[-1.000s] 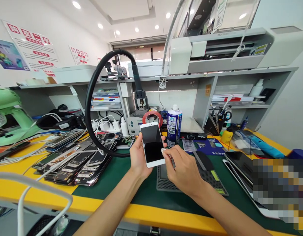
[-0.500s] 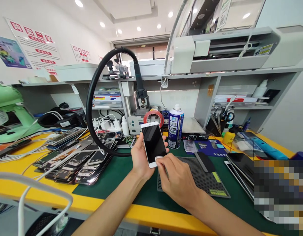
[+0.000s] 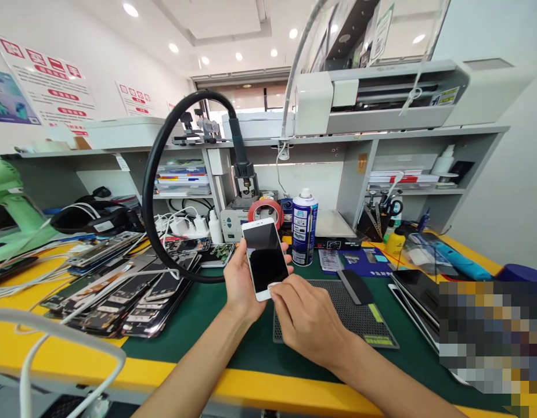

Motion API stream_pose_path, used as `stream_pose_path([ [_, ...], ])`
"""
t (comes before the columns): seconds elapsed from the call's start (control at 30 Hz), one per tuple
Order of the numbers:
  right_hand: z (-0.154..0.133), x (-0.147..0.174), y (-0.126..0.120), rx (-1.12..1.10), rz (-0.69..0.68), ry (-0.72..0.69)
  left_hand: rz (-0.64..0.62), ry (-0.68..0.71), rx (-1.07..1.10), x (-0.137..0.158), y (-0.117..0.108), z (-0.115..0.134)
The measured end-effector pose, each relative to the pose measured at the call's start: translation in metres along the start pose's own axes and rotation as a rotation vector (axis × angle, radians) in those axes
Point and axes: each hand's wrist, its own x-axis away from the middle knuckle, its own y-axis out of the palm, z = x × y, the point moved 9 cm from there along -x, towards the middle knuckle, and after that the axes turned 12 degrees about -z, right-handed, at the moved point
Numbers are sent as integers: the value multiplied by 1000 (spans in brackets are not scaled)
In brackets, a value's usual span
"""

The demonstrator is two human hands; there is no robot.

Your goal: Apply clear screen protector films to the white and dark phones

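A white smartphone (image 3: 266, 261) with a dark screen is held above the green mat, tilted slightly. My left hand (image 3: 241, 284) wraps it from behind and the left, with fingertips showing along its right edge. My right hand (image 3: 306, 313) is closed in a pinch at the phone's lower right corner, over the bottom of the screen. A small white bit shows at its fingertips, too small to name. Below the right hand lies a dark perforated pad (image 3: 350, 313) on the green mat (image 3: 194, 348).
Stacks of phone parts (image 3: 141, 296) lie to the left under white cables. A black hose (image 3: 148, 191) loops behind them. A blue spray can (image 3: 303, 226) and red tape roll (image 3: 265, 210) stand behind the phone. Dark flat devices (image 3: 418, 296) lie right.
The whole scene has shifted slightly left in view. Both hands keep the same hold, the right fingertips still at the phone's lower corner.
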Motion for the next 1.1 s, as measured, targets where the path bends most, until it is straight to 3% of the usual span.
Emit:
stream_pose_path([
  [0.3, 24, 0, -5, -103, 36, 65, -97, -49, -8, -1, 2, 3],
  [0.63, 51, 0, -21, -105, 168, 158, -44, -117, -61, 1, 0, -18],
  [0.9, 90, 9, -35, -132, 237, 363, -99, -390, -136, 10, 10, -51],
  [1.1, 96, 8, -38, -159, 233, 389, -117, -458, -239, 14, 16, -60],
])
